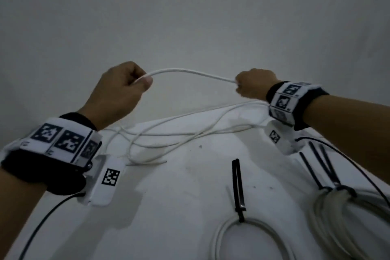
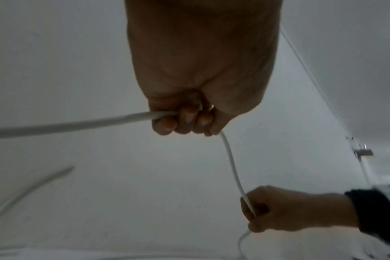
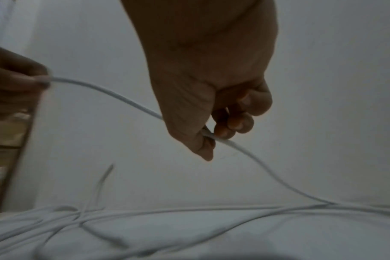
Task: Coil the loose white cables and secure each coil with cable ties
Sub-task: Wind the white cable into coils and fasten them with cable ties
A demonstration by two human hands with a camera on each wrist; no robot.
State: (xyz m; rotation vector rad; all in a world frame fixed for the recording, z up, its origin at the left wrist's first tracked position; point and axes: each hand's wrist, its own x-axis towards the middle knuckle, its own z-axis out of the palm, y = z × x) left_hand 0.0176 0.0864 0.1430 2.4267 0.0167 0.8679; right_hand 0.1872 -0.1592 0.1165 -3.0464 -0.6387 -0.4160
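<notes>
The left hand (image 1: pixel 120 88), raised above the white table (image 1: pixel 185 192), has its fingers curled round the loose white cable (image 1: pixel 185 71); this arches rightward to the right hand (image 1: pixel 254 84), whose thumb and fingers pinch it. Beyond both hands a plain pale wall (image 1: pixel 190 17) rises from the table's far edge. The cable's slack lies in loose loops (image 1: pixel 168 139) on the scuffed tabletop below the hands. Nearer, toward the table's right, rest two coiled cables (image 1: pixel 242 236), each bound by black cable ties (image 1: pixel 238 188).
</notes>
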